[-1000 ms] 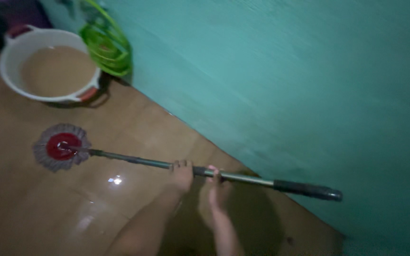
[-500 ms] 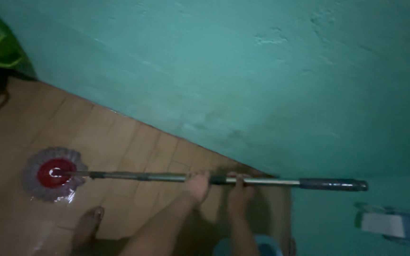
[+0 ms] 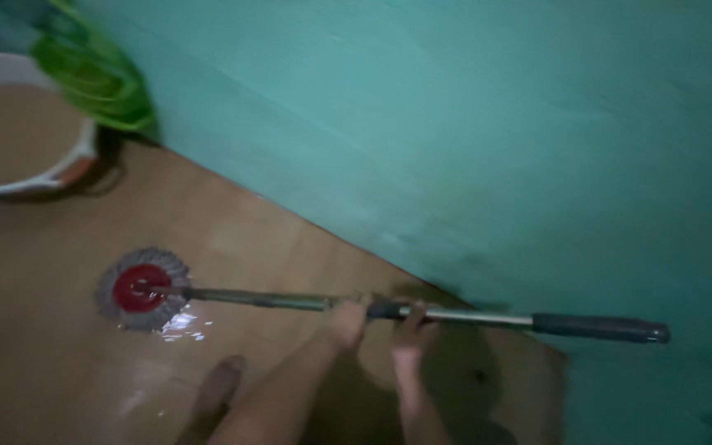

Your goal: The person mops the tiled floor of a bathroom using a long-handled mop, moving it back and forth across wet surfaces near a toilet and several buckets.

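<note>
Both hands grip the metal pole of a spin mop [image 3: 306,302], which lies low and nearly level across the scene. The left hand [image 3: 346,320] closes its fingers around the pole near the middle, and the right hand [image 3: 409,328] wraps it just to the right, the two almost touching; beyond them the dark grip end [image 3: 599,328] juts toward the teal wall [image 3: 496,140]. The round mop head [image 3: 142,288], a red disc ringed with grey strands, rests flat on the brown tiled floor [image 3: 35,346] at the left, with a wet gleam just near of it. Compared with half a second ago, the head sits further right and closer to the wall's base, and the view has swung back left, so the white basin of murky water [image 3: 18,136] and the green plastic thing [image 3: 92,74] behind it show again at the far left. The stroke appears to be working along the wall's edge. A bare foot [image 3: 217,386] stands near the bottom.
</note>
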